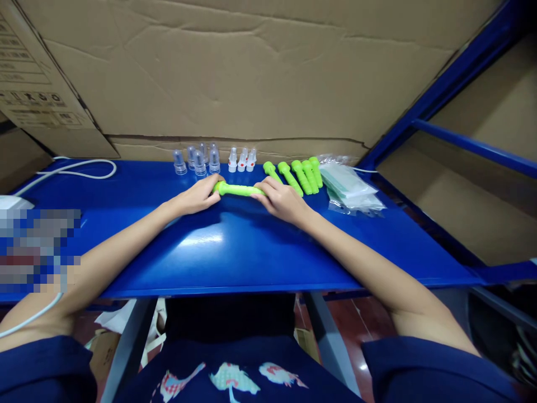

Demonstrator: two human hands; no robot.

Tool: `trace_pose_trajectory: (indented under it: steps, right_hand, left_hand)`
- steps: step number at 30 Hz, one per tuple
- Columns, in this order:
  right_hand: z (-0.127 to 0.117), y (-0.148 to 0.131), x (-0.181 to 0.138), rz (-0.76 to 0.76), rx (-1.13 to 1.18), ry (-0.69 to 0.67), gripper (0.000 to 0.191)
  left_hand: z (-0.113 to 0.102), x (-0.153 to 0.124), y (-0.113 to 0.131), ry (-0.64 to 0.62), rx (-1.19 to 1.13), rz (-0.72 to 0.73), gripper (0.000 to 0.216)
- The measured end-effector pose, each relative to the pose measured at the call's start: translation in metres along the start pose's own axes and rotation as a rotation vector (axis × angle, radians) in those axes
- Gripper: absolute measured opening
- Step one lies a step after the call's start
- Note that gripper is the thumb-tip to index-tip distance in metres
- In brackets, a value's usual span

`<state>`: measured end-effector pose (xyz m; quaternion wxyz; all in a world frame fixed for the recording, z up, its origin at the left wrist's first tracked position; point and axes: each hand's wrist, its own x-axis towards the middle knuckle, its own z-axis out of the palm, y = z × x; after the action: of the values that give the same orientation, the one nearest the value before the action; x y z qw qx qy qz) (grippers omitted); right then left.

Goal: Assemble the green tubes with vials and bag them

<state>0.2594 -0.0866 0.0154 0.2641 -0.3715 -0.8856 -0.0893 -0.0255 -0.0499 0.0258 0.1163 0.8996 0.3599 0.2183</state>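
A lime-green plastic flashlight body (241,190) is held level above the blue table between my two hands. My left hand (201,195) is closed around its wider head end. At the narrower end, the fingers of my right hand (279,198) pinch the tube. Several more green flashlight bodies (300,175) lie side by side just beyond my right hand. Past my left hand stand several clear plastic caps (199,162). To their right are three smaller clear pieces (242,160) with white bases and red dots.
Flat clear plastic bags (350,184) lie in a pile at the right of the blue table (251,246). A white cable (92,169) loops at the far left. A cardboard wall (260,67) closes off the back, and a blue metal frame (474,145) rises at the right.
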Motion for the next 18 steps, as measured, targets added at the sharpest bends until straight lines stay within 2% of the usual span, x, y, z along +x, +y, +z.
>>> trace_pose_trajectory:
  steps: [8,15,18]
  right_hand:
    - [0.001,-0.005,-0.002,-0.015,-0.047,-0.027,0.049]
    - [-0.002,-0.015,-0.001,-0.033,-0.102,-0.09,0.049]
    - [-0.001,-0.018,-0.002,-0.027,-0.07,-0.082,0.047]
  left_hand:
    - [0.012,0.002,-0.007,0.011,0.113,0.015,0.03]
    - [0.011,0.001,-0.006,0.015,0.001,-0.014,0.033]
    - [0.005,-0.002,-0.008,0.068,-0.082,-0.03,0.039]
